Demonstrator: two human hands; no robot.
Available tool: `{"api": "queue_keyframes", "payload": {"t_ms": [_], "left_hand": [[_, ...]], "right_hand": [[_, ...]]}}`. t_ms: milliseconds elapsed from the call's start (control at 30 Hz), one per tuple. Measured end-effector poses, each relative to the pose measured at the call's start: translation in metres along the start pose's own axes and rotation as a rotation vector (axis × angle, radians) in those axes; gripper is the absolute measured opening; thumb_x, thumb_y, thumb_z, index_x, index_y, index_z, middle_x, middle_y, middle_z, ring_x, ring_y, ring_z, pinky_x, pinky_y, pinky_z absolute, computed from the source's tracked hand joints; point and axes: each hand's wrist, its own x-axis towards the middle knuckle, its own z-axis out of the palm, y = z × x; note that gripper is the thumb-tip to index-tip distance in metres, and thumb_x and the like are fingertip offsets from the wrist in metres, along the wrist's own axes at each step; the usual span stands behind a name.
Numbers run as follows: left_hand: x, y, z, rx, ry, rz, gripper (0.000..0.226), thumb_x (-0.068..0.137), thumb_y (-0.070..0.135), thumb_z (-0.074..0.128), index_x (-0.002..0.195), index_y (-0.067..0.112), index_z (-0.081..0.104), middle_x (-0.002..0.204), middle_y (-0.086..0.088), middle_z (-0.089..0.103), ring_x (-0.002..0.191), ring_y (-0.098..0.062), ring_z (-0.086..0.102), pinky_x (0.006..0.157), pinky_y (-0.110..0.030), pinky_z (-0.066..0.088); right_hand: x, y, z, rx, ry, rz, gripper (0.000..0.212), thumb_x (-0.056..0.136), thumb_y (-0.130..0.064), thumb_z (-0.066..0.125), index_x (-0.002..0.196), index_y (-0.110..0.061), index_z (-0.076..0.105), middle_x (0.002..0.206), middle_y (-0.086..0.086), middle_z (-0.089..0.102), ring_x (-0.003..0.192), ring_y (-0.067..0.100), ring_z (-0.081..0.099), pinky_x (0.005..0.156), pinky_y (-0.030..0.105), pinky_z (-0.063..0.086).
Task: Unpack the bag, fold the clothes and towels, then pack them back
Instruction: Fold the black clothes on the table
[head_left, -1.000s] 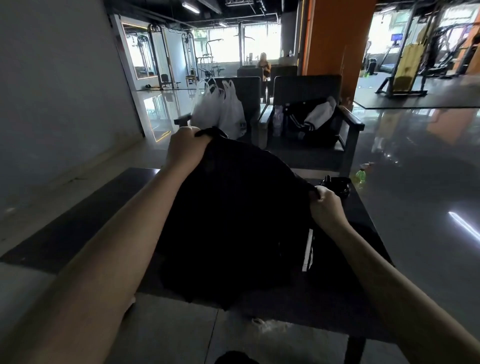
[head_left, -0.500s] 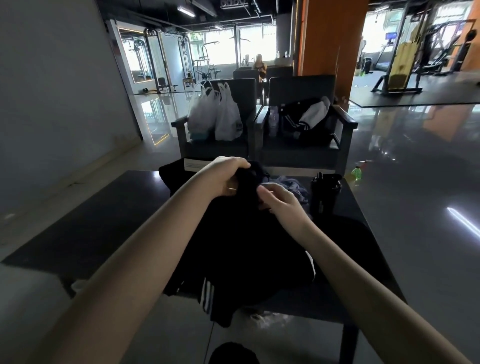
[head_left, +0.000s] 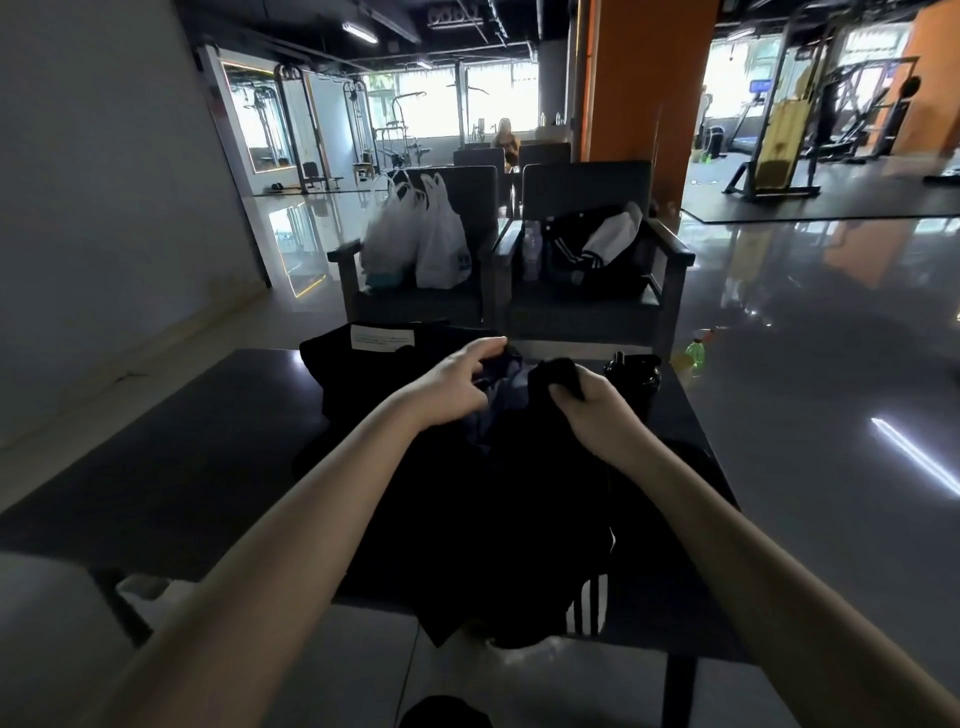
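Print on the white label (head_left: 383, 338) is unreadably small, and the black garment (head_left: 493, 519) hides fingertips of the right hand (head_left: 589, 413).

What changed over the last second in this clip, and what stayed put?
The black garment, held up spread between both hands, came down onto the table, one end over the near edge. The hands drew together; the left hand let go and is open, the right hand grips bunched fabric. The black bag and shaker bottle stayed put.
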Motion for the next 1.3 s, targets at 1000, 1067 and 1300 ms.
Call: {"api": "queue_keyframes", "payload": {"t_ms": [1000, 1067, 1300], "left_hand": [[-0.008, 0.016, -0.031, 0.383, 0.018, -0.017, 0.01, 0.075, 0.023, 0.079, 0.073, 0.025, 0.069, 0.068, 0.007, 0.065, 0.068, -0.009, 0.06, 0.062, -0.02, 0.04], [-0.01, 0.02, -0.034, 0.389, 0.342, 0.002, 0.009, 0.079, 0.021, 0.074, 0.085, 0.016, 0.071, 0.078, 0.002, 0.061, 0.078, -0.014, 0.054, 0.068, -0.023, 0.035], [-0.025, 0.041, -0.05, 0.15, 0.348, -0.02, 0.009, 0.08, 0.021, 0.072, 0.077, 0.016, 0.065, 0.074, -0.002, 0.064, 0.066, -0.013, 0.057, 0.059, -0.021, 0.043]], "right_hand": [[-0.004, -0.007, -0.12, -0.321, -0.071, -0.045, 0.021, 0.088, -0.024, 0.066, 0.073, -0.01, 0.067, 0.06, -0.004, 0.058, 0.053, 0.004, 0.051, 0.057, 0.018, 0.041], [-0.006, -0.012, -0.122, -0.341, -0.051, -0.032, 0.04, 0.093, -0.03, 0.058, 0.067, 0.001, 0.058, 0.05, -0.006, 0.046, 0.043, 0.001, 0.041, 0.049, 0.017, 0.034], [-0.011, -0.04, -0.13, -0.32, 0.084, -0.038, 0.045, 0.098, -0.032, 0.046, 0.072, 0.003, 0.055, 0.06, 0.003, 0.049, 0.054, 0.011, 0.046, 0.057, 0.027, 0.036]]}}
